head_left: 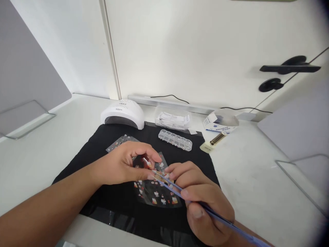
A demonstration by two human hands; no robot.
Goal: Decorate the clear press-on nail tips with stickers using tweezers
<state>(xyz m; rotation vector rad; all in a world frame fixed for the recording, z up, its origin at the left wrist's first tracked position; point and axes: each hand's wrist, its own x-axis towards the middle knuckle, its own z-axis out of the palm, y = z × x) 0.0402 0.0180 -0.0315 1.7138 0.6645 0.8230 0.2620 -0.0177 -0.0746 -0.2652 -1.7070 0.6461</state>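
My right hand (205, 199) grips blue tweezers (177, 187) between thumb and fingers. The tweezers point up and left, and their thin tips are by my left thumb. My left hand (125, 161) is curved, with a gap between thumb and index finger; its other fingers are partly hidden. Whether a tiny piece sits at the tweezer tips I cannot tell. Below both hands is a clear sticker sheet (156, 197) with small white cat figures and red and yellow details. Another clear sticker sheet (120, 141) lies behind my left hand, partly covered by it.
A black mat (97, 151) covers the table's middle. At its back edge stand a white nail lamp (123, 111), a clear tub with white packets (172, 120) and a clear compartment case (175, 140). Farther right are an opened box (221, 124) and a gold-capped bottle (213, 142).
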